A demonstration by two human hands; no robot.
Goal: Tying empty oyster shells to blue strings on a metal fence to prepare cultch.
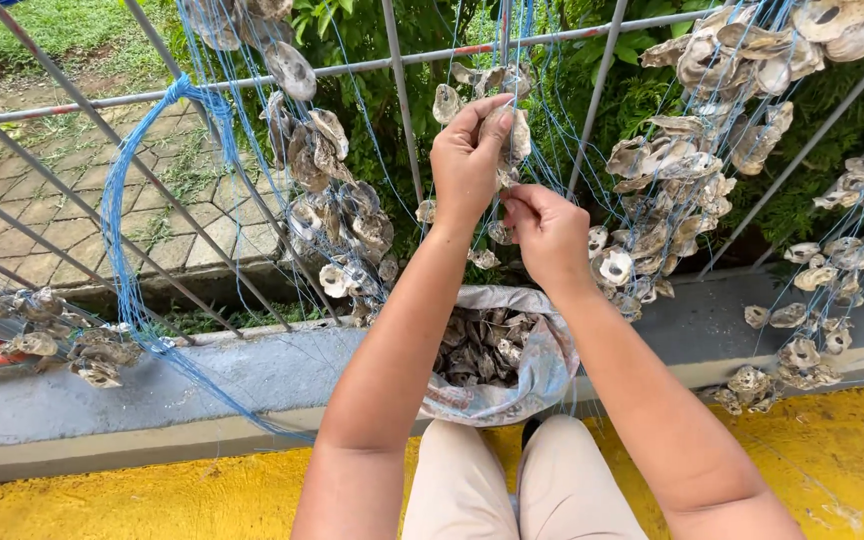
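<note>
The left hand (pixel 467 160) is pinching a rough, grey-white oyster shell (pixel 514 135) (flat, chalky, ragged at the rim) between thumb and fingertips, its grip clenching on the shell's left edge, so the shell is sticking out just to the right of the fingers. The right hand (pixel 549 235) is sitting just below it, its grip closing on a thin blue fishing line (pixel 535 150) that is running up past the shell. Both are hanging in front of a grey metal railing (pixel 402 110), where more shell strings are dangling. Below the hands, an open grey plastic sack of shells (pixel 542 370) is resting by the knees.
</note>
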